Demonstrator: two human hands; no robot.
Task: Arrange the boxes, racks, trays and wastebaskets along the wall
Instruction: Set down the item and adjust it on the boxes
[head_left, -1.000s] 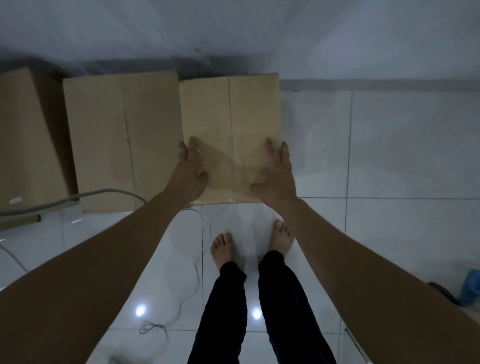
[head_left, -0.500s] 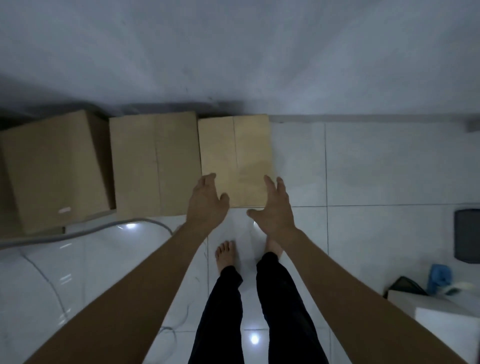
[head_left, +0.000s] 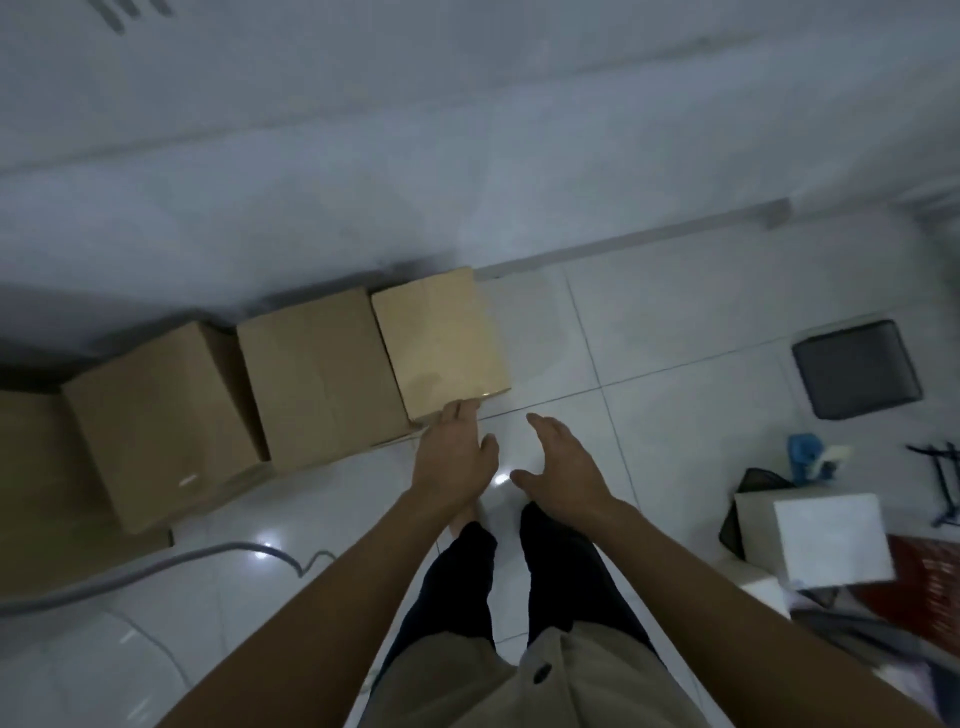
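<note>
Three cardboard boxes stand in a row against the wall: a small one (head_left: 441, 338) on the right, a middle one (head_left: 319, 384) and a larger one (head_left: 161, 415) on the left. My left hand (head_left: 454, 460) hovers just in front of the small box's near edge, fingers relaxed, holding nothing. My right hand (head_left: 558, 467) hangs over the white floor tiles to its right, also empty with fingers spread. A dark mesh wastebasket (head_left: 857, 369) stands on the floor at the right. A white box (head_left: 831, 538) sits at the lower right.
A grey cable (head_left: 156, 569) runs across the floor at the lower left. A blue item (head_left: 805, 454), a black stand (head_left: 943, 478) and a red patterned thing (head_left: 930, 571) crowd the right edge. Bare tiles lie between the small box and the wastebasket.
Both hands have come off the small box and drawn back toward me. The view has pulled away and swung right, bringing the wastebasket and white box into sight.
</note>
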